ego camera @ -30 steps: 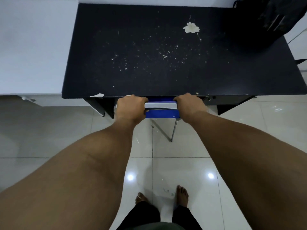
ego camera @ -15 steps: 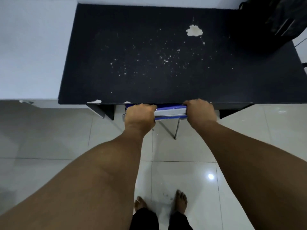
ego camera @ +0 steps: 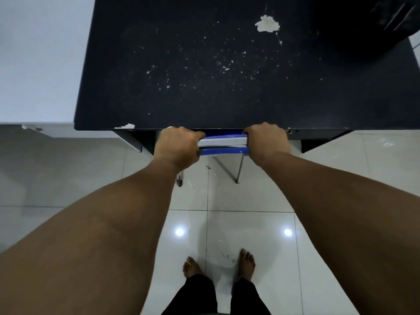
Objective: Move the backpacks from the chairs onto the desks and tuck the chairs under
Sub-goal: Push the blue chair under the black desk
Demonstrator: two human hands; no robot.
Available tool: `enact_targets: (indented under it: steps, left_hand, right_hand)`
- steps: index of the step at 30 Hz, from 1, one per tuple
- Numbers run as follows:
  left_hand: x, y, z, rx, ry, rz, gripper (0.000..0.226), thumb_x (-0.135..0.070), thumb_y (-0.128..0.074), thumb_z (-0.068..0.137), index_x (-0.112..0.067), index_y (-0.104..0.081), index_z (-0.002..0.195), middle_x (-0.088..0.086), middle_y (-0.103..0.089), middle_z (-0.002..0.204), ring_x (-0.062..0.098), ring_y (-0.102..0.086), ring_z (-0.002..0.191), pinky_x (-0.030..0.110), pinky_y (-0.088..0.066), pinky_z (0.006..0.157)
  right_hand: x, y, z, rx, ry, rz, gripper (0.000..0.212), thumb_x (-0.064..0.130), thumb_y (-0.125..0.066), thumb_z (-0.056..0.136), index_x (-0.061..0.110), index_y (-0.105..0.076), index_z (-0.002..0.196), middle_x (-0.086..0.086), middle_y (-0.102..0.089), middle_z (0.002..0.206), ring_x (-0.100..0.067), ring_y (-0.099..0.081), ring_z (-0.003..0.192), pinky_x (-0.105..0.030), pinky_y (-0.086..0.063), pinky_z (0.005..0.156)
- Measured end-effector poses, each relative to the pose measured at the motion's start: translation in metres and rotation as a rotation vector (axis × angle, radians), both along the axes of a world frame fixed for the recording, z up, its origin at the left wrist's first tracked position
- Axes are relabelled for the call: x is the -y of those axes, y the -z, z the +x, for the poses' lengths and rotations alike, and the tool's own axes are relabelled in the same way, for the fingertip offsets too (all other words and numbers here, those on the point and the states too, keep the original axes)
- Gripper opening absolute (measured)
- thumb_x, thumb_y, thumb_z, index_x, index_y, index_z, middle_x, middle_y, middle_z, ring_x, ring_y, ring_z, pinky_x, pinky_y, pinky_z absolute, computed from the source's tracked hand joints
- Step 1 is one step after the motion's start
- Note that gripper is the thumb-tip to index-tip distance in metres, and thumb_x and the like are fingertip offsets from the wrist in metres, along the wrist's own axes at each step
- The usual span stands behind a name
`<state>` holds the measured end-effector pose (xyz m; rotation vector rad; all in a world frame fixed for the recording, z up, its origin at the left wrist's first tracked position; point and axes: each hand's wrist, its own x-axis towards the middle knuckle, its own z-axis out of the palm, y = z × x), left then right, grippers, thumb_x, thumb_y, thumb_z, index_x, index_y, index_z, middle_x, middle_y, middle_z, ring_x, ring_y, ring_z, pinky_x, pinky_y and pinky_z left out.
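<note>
1. Glossy white tile floor: covers the whole lower part of the view, with two bright light reflections near the person's bare feet.
2. Black desk: fills the upper middle of the view; its top is flecked with pale specks, carries one larger pale chipped patch toward the far right, and has a chipped spot on the near left edge.
3. White desk: stands just beside the black desk on its left, the tops level with each other.
4. Black backpack: lies on the black desk at its far right corner, partly cut off by the frame edge; only a dark mass with thin pale lines can be made out.
5. Blue chair: tucked under the near edge of the black desk; only the top of the blue backrest, a silver rail across it, and two thin metal legs below are visible. The seat is hidden beneath the desk.
6. Left hand: fingers curled round the left end of the chair back, gripping it, knuckles just at the desk edge.
7. Right hand: fingers curled round the right end of the chair back, gripping it, likewise just at the desk edge.
</note>
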<state>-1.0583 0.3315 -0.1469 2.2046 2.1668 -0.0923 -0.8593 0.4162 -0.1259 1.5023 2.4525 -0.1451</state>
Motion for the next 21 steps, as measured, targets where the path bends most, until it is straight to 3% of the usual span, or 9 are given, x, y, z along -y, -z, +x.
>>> enact_targets:
  steps: [5, 11, 15, 19, 21]
  left_hand:
    - [0.006, -0.003, -0.019, 0.027, 0.009, -0.026, 0.03, -0.047, -0.057, 0.092, -0.032, -0.064, 0.117, -0.003, -0.071, 0.085, 0.02, -0.065, 0.072, 0.029, -0.05, 0.063]
    - [0.009, -0.002, -0.007, 0.021, -0.029, 0.037, 0.024, -0.047, -0.059, 0.088, -0.032, -0.067, 0.106, -0.004, -0.069, 0.079, 0.02, -0.063, 0.071, 0.028, -0.039, 0.059]
    - [0.008, -0.002, -0.006, 0.038, -0.083, 0.015, 0.021, -0.048, -0.06, 0.087, -0.032, -0.067, 0.099, -0.004, -0.066, 0.075, 0.019, -0.06, 0.066, 0.03, -0.045, 0.059]
    - [0.007, -0.007, -0.001, 0.05, -0.114, -0.039, 0.018, -0.041, -0.064, 0.085, -0.034, -0.066, 0.102, -0.003, -0.067, 0.083, 0.023, -0.062, 0.075, 0.032, -0.043, 0.062]
    - [0.01, -0.012, 0.003, 0.011, -0.132, -0.105, 0.022, -0.033, -0.066, 0.083, -0.034, -0.065, 0.106, -0.002, -0.067, 0.089, 0.024, -0.062, 0.083, 0.037, -0.045, 0.072]
  right_hand:
    - [0.008, 0.001, -0.01, 0.016, -0.041, -0.011, 0.026, 0.017, -0.068, 0.087, 0.024, -0.067, 0.111, -0.004, -0.069, 0.093, -0.025, -0.065, 0.081, -0.035, -0.044, 0.065]
    - [0.011, 0.001, -0.003, 0.022, -0.03, 0.012, 0.03, 0.018, -0.071, 0.085, 0.025, -0.067, 0.113, -0.003, -0.07, 0.09, -0.025, -0.066, 0.079, -0.033, -0.045, 0.063]
    - [0.012, 0.001, -0.004, 0.008, 0.013, 0.015, 0.029, 0.011, -0.068, 0.084, 0.023, -0.068, 0.11, -0.006, -0.069, 0.092, -0.029, -0.066, 0.083, -0.034, -0.041, 0.064]
    - [0.013, 0.001, -0.006, 0.006, 0.027, -0.013, 0.031, 0.006, -0.064, 0.081, 0.02, -0.067, 0.109, -0.009, -0.068, 0.1, -0.032, -0.065, 0.091, -0.036, -0.042, 0.067]
    - [0.017, -0.003, -0.005, 0.011, 0.025, -0.05, 0.031, 0.006, -0.062, 0.083, 0.017, -0.064, 0.112, -0.011, -0.065, 0.108, -0.032, -0.063, 0.097, -0.037, -0.041, 0.069]
